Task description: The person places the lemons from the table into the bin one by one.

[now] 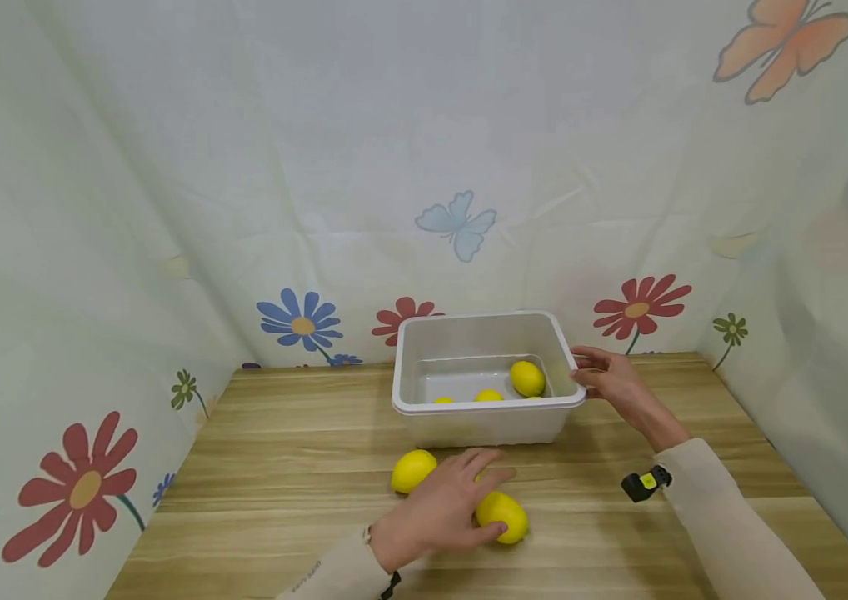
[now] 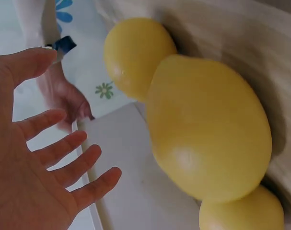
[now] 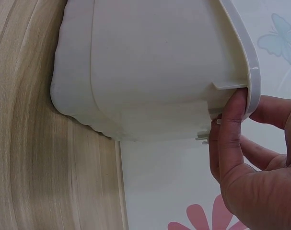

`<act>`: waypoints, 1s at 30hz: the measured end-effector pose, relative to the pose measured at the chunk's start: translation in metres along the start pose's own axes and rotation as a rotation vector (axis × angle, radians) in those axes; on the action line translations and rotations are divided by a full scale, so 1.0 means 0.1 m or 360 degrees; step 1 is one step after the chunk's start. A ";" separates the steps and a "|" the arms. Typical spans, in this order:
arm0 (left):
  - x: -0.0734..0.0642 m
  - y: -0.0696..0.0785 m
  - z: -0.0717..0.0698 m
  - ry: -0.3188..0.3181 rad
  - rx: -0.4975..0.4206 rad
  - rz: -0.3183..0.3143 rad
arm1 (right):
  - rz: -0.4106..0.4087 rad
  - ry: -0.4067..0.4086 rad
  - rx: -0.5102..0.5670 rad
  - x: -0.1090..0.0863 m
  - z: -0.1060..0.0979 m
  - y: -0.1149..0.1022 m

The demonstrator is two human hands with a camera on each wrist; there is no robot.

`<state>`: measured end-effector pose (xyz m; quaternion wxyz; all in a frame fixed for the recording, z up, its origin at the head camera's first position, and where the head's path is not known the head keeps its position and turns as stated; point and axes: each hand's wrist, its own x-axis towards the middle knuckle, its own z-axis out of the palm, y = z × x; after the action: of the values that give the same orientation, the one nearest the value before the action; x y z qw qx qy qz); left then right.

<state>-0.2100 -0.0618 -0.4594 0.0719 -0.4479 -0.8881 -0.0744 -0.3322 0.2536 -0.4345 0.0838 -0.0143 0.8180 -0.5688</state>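
My left hand hovers over the lemons on the table, fingers spread and straight. One lemon lies to its left and another lemon shows beside its thumb. The left wrist view has three lemons close together, the biggest-looking lemon in the middle, with the palm apart from them. My right hand pinches the right rim of a white plastic bin; in the right wrist view its fingers curl under that rim. Inside the bin lie several lemons, one yellow lemon near the right side.
The wood-grain table backs onto a pale curtain printed with flowers and butterflies. The curtain also encloses the left and right sides. A black wrist strap with a yellow patch sits on the right sleeve.
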 end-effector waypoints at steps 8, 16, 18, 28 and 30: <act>0.07 0.11 0.23 -0.0178 -0.0066 0.0029 | -0.0004 0.0004 0.0006 0.00 0.00 0.00; 0.08 0.19 0.40 -0.0252 0.0013 0.0034 | -0.0002 -0.0008 0.0014 -0.01 0.01 0.00; 0.09 0.21 0.41 -0.0260 0.0037 0.0037 | 0.0001 -0.0009 0.0016 -0.01 0.01 0.00; 0.11 0.24 0.47 -0.0321 0.0077 0.0094 | -0.0014 -0.0002 0.0013 0.01 0.00 0.02; 0.10 0.24 0.48 -0.0298 0.0097 0.0110 | -0.0017 -0.0002 0.0008 0.01 0.00 0.02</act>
<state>-0.1995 -0.0298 -0.5028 0.0047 -0.4808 -0.8768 -0.0024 -0.3327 0.2544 -0.4368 0.0815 -0.0188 0.8164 -0.5714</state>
